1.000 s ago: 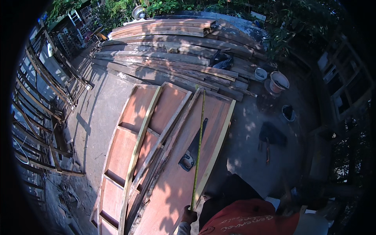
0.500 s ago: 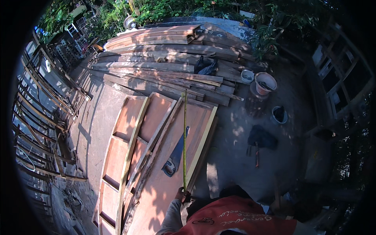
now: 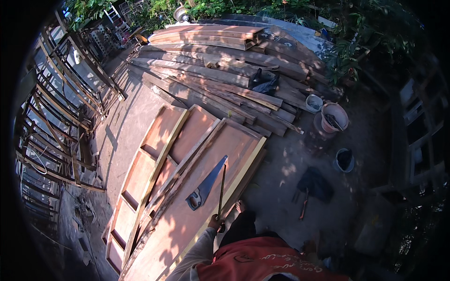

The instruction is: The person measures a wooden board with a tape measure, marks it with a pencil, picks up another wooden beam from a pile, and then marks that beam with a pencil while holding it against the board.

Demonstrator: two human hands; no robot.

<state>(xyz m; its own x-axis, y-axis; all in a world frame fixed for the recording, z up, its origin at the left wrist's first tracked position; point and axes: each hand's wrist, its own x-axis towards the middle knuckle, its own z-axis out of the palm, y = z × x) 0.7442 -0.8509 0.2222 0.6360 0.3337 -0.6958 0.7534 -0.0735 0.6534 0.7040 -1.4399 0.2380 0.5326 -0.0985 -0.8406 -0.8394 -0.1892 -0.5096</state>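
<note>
My left hand (image 3: 216,223) is closed around a tape measure at the right edge of a large wooden panel (image 3: 197,239). From the hand a narrow blade of tape (image 3: 221,192) stretches away over the panel, ending near the tip of a handsaw (image 3: 210,183). The saw lies flat on the panel with its dark handle toward me. A pale wooden strip (image 3: 243,161) runs along the panel's right edge. To the right of my red shirt, a dim shape in shadow may be my right hand (image 3: 309,246); its fingers cannot be made out.
Framed wooden panels (image 3: 154,154) lie at the left. Stacked planks (image 3: 201,70) stretch across the back, with a black bag (image 3: 264,82) on them. Buckets (image 3: 334,112) stand at the right, near a dark cloth (image 3: 316,183) and a hammer-like tool (image 3: 303,208). A timber rack (image 3: 56,103) stands far left.
The tape's extended length is much shorter; its far end has come back from the panel's far edge toward my left hand. My view has shifted, and a foot now shows beside the panel.
</note>
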